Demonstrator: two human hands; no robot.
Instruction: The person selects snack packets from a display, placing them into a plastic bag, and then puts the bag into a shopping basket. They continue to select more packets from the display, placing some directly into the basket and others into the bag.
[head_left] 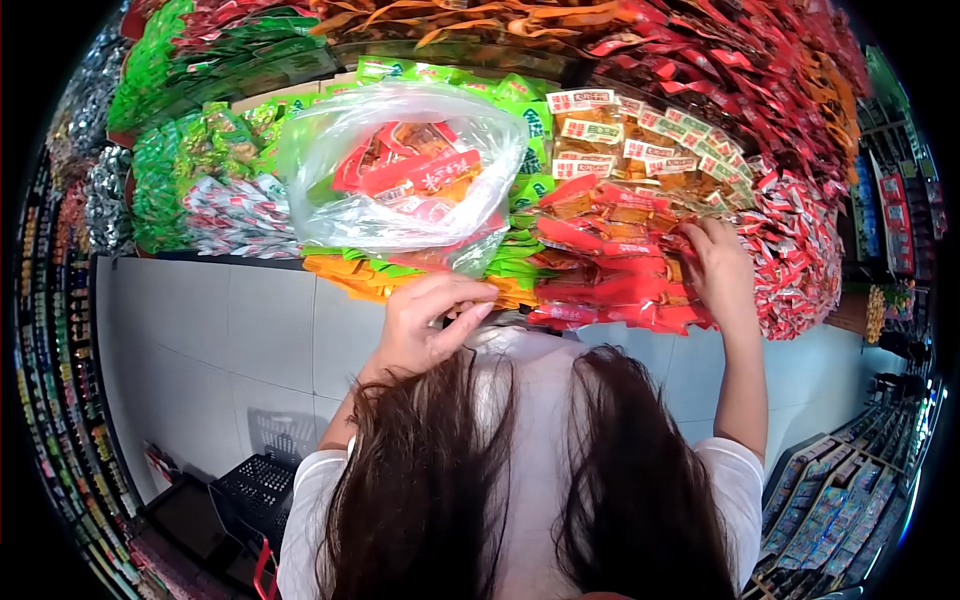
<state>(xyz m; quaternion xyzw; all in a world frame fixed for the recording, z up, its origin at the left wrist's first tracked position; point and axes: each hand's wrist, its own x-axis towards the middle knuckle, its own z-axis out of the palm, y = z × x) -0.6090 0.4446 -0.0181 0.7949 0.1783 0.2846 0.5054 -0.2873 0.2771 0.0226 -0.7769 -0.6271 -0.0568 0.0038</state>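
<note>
A clear plastic bag [310, 215] with its mouth wide lies on the snack display, holding several red snack packets [425, 165]. Just below the bag, beside orange packets [350, 275] at the front edge of the display, is my left hand [430, 315]. Its thumb and fingers are pinched together, and what lies between them is hard to make out. My right hand [718, 262] reaches into the pile of red snack packets [620, 245] right of the bag. Its fingers curl over a packet there, and the fingertips are partly hidden.
Green packets [160, 180] fill the display's left side. Flat brown packets with white labels [590, 130] lie behind the red pile, and small red-and-white packets [795, 250] are heaped at right. A black basket [260, 480] stands on the floor at lower left.
</note>
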